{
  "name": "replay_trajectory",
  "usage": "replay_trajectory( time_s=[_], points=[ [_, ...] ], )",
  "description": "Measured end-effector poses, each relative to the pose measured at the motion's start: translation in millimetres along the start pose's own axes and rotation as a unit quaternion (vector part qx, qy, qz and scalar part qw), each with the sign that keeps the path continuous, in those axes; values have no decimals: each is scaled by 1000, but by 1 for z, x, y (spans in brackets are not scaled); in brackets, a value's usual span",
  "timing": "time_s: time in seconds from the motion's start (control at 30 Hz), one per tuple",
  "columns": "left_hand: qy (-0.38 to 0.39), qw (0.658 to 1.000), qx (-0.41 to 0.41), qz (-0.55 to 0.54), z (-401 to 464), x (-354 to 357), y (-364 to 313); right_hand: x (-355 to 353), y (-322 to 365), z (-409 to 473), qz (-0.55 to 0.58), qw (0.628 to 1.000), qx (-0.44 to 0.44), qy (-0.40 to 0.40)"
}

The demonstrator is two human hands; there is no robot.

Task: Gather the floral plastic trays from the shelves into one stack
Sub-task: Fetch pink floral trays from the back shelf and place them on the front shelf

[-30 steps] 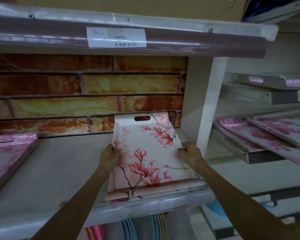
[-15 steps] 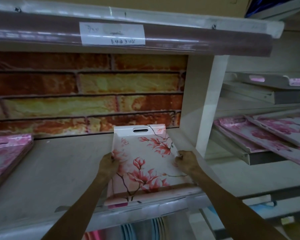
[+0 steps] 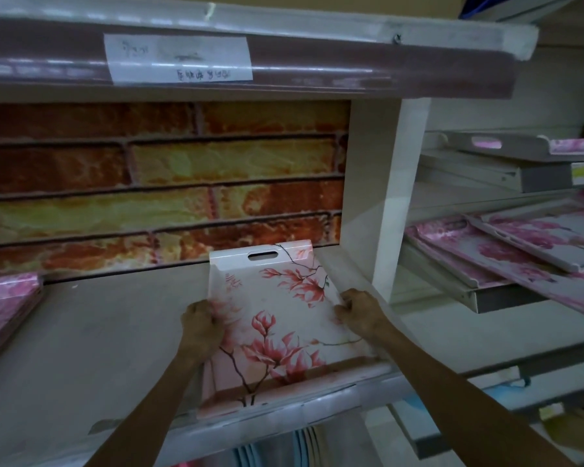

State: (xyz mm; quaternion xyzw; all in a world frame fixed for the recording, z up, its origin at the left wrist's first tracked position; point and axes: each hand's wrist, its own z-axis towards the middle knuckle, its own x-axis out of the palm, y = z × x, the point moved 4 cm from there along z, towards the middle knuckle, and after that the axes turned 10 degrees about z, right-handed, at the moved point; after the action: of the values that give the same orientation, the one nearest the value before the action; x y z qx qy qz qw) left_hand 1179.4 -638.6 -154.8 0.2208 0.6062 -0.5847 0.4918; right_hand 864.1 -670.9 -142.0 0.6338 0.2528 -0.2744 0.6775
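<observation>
1. While both hands grip its side edges, left hand (image 3: 199,318) and right hand (image 3: 359,310) pinching, the floral tray (image 3: 277,318) has slid deeper onto the shelf (image 3: 91,348).
2. That suggests set-down here; more trays (image 3: 506,251) wait rightward.

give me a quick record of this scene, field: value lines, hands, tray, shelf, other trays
left hand: grips the left edge of the held tray
right hand: grips its right edge
held tray: white with pink-red flowers, handle slot at the far end, lying on the shelf with its near end at the front lip
shelf: pale board, brick-pattern backing behind
pink stack: at the left end of the same shelf
right bay trays: pink floral trays overlapping on a lower shelf
upper right tray: one more, on a higher shelf
</observation>
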Motion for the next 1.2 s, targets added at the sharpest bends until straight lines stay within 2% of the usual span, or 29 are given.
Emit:
replay_trajectory(
  time_s=[0.13, 0.3, 0.57, 0.67, 0.83, 1.0, 1.2],
  points=[
    [-74, 995, 65, -17, 4, -18, -18, -23, 2, -3, 8, 999, -22, -47],
    [-121, 976, 126, -131, 5, -43, -68, -76, 19, -12, 41, 989, -108, -87],
    [-76, 939, 161, -294, -32, -43, -165, -182, 24, -38, 80, 968, -198, -135],
    [-49, 933, 188, -303, -47, -36, -203, -224, 19, -53, 76, 956, -230, -167],
    [-55, 914, 266, -302, -70, -39, -278, -300, 4, -76, 33, 929, -284, -237],
    [-22, 880, 304, -364, -75, -49, -370, -371, -20, -80, -20, 917, -278, -287],
    [-80, 856, 453, -235, -69, -60, -484, -422, -49, -74, -43, 921, -240, -304]
  ],
)
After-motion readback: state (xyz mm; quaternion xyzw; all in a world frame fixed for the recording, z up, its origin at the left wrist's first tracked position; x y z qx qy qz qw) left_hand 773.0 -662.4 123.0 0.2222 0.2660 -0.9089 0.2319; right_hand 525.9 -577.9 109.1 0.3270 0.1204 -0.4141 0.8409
